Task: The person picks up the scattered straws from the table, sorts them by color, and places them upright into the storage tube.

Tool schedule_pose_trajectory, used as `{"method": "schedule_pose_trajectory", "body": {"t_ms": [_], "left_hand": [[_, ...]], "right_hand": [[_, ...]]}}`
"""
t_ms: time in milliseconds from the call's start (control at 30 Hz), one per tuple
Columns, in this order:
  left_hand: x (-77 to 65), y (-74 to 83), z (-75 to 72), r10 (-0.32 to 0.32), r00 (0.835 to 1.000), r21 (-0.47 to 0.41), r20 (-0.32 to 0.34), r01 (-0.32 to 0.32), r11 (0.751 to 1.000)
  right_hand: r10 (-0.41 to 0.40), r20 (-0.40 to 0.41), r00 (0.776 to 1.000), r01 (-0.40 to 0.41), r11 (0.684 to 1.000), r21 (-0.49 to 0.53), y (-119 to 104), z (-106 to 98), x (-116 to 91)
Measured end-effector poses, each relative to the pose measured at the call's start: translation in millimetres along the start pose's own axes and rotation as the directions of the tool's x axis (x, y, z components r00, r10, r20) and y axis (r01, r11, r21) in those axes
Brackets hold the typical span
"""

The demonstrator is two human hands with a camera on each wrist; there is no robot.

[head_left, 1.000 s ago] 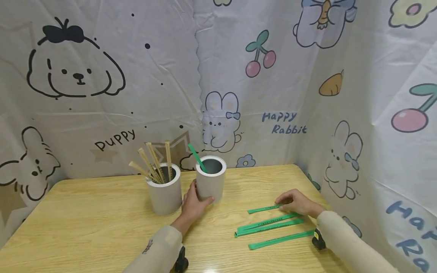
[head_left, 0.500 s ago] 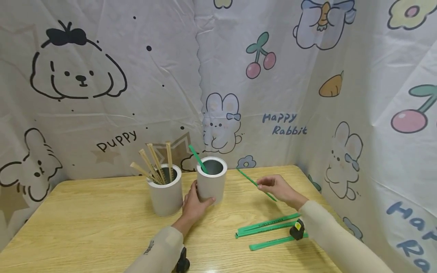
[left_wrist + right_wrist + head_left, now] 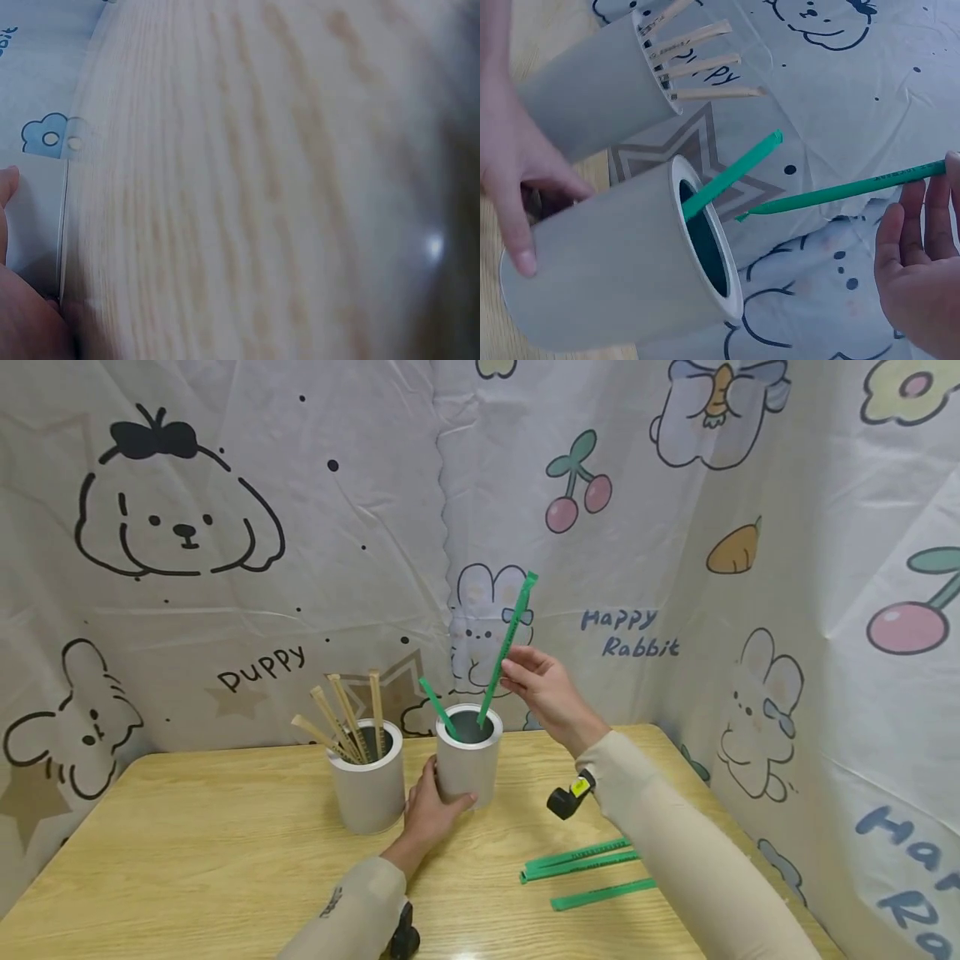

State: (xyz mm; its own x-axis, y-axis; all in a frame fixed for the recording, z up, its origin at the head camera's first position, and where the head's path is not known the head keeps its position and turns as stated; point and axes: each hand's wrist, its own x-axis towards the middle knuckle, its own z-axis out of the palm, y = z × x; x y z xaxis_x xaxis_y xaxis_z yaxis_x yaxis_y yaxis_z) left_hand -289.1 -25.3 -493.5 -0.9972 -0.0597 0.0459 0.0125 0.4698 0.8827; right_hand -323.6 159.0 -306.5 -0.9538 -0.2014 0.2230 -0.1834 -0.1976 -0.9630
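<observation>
My right hand (image 3: pixel 543 689) pinches a green paper-wrapped straw (image 3: pixel 510 631) between thumb and fingers, tilted above a white cup (image 3: pixel 467 777). In the right wrist view the lower tip of that held straw (image 3: pixel 840 193) sits just outside the cup's mouth. Another green wrapped straw (image 3: pixel 735 174) stands inside, leaning on the rim. Low on the cup's side, my left hand (image 3: pixel 429 810) grips it, thumb toward the front. The left wrist view shows only part of this hand at the cup's wall (image 3: pixel 37 217).
A second white cup (image 3: pixel 367 797) with several tan wrapped straws (image 3: pixel 341 714) stands to the left. More green wrapped straws (image 3: pixel 600 893) lie at the front right of the wooden table (image 3: pixel 202 860), partly under my right forearm. A printed cloth (image 3: pixel 360 527) hangs close behind.
My right hand has picked up a green straw from the table, carried it up and left, and turned it steeply over the cup. The left hand stays on the cup.
</observation>
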Motion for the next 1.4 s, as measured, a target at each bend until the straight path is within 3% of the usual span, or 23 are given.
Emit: {"method": "schedule_pose_trajectory", "body": {"t_ms": [100,267,400,567,733,967,1267,1400], "left_hand": [[0.1,0.0,0.5,0.004,1.0,0.003,-0.001,-0.004,1.0],[0.7,-0.1,0.8,0.004,1.0,0.009,-0.002,-0.003,1.0],[1.2,0.2,0.6,-0.004,1.0,0.011,0.0,0.004,1.0],[0.4,0.7,2.1,-0.006,1.0,0.005,0.001,0.006,1.0],[0.1,-0.7,2.8,0.001,1.0,0.01,-0.003,-0.001,1.0],[1.1,-3.3,2.3,-0.005,1.0,0.009,0.006,0.005,1.0],[1.7,-4.0,2.7,-0.006,1.0,0.006,0.007,0.006,1.0],[1.7,-3.1,1.8,0.002,1.0,0.011,-0.002,-0.002,1.0]], "right_hand": [[0.015,-0.03,0.999,-0.015,1.0,0.002,6,6,6],[0.078,-0.071,0.994,-0.086,0.99,-0.114,31,5,10],[0.136,-0.092,0.986,-0.156,0.951,-0.265,50,-1,5],[0.134,-0.062,0.989,-0.148,0.905,-0.398,56,-15,-5],[0.156,-0.018,0.988,-0.144,0.856,-0.497,58,-45,-23],[0.24,0.014,0.971,-0.188,0.793,-0.58,84,-102,-61],[0.339,0.15,0.929,-0.176,0.758,-0.628,98,-166,-118],[0.345,0.229,0.91,-0.121,0.751,-0.649,100,-188,-132]]}}
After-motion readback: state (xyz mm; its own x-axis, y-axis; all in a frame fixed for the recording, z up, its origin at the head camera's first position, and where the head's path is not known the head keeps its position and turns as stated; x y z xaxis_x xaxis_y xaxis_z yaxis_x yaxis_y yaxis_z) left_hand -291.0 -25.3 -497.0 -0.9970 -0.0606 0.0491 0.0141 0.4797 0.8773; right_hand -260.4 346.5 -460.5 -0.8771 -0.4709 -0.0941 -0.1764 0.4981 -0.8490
